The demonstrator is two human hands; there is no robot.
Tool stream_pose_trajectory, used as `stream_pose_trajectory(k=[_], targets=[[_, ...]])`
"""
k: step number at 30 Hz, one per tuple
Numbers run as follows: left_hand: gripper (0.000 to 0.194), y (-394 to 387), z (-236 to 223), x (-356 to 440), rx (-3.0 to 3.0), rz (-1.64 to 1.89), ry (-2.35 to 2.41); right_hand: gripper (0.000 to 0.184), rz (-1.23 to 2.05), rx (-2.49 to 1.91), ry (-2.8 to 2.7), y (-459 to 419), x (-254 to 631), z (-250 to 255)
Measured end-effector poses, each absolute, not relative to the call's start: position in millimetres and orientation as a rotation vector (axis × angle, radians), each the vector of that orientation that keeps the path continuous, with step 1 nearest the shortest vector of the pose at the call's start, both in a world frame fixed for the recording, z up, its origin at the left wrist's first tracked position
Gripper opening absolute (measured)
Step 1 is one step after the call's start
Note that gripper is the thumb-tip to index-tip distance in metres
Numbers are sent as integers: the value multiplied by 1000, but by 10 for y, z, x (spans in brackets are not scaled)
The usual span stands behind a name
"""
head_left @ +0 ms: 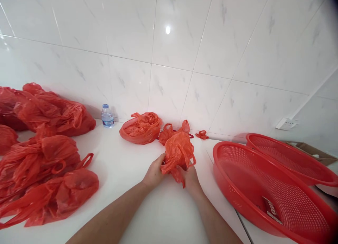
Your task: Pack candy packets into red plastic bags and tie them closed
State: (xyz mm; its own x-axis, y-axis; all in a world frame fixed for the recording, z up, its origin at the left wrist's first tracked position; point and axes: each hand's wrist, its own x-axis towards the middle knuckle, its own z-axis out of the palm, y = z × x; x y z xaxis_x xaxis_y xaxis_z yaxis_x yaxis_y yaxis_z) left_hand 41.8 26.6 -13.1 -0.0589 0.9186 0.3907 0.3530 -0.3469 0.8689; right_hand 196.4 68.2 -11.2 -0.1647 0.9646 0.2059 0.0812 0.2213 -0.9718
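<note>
Both of my hands grip one crumpled red plastic bag above a white counter. My left hand pinches its left side, and my right hand closes on its lower right part. Just behind it, against the tiled wall, lie an open red bag stuffed with more bags, another loose red bag and a small red scrap.
Several filled red bags are piled on the left of the counter. A small water bottle stands by the wall. Two red perforated baskets sit at the right, with a cardboard box and a wall socket behind.
</note>
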Motion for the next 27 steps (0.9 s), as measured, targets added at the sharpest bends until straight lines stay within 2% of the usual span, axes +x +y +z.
stream_pose_trajectory(k=[3, 8, 11, 13, 15, 18, 20, 24, 27], targets=[[49, 283, -163, 402, 1545, 1474, 1268, 25, 1103, -1083, -1475, 754, 2021, -135], [34, 437, -249, 265, 1165, 1591, 1432, 27, 1011, -1143, -1393, 913, 2252, -129], [35, 405, -224, 184, 1121, 1711, 1529, 29, 975, -1152, -1377, 964, 2345, -107], [38, 315, -164, 169, 1255, 1834, 1641, 30, 978, -1138, -1396, 966, 2344, -94], [41, 212, -90, 201, 1673, 1890, 1749, 30, 1008, -1107, -1436, 939, 2290, -87], [30, 122, -9, 305, 2470, 1623, 1753, 29, 1110, -1039, -1598, 861, 2175, -79], [20, 132, 1, 348, 2686, 1356, 1817, 22, 1198, -1003, -1766, 806, 2138, -61], [25, 246, -67, 197, 2317, 1019, 2384, 10, 1476, -1033, -1946, 769, 2251, 26], [31, 300, -107, -27, 1985, 980, 2596, 21, 1629, -1110, -1863, 826, 2428, 99]])
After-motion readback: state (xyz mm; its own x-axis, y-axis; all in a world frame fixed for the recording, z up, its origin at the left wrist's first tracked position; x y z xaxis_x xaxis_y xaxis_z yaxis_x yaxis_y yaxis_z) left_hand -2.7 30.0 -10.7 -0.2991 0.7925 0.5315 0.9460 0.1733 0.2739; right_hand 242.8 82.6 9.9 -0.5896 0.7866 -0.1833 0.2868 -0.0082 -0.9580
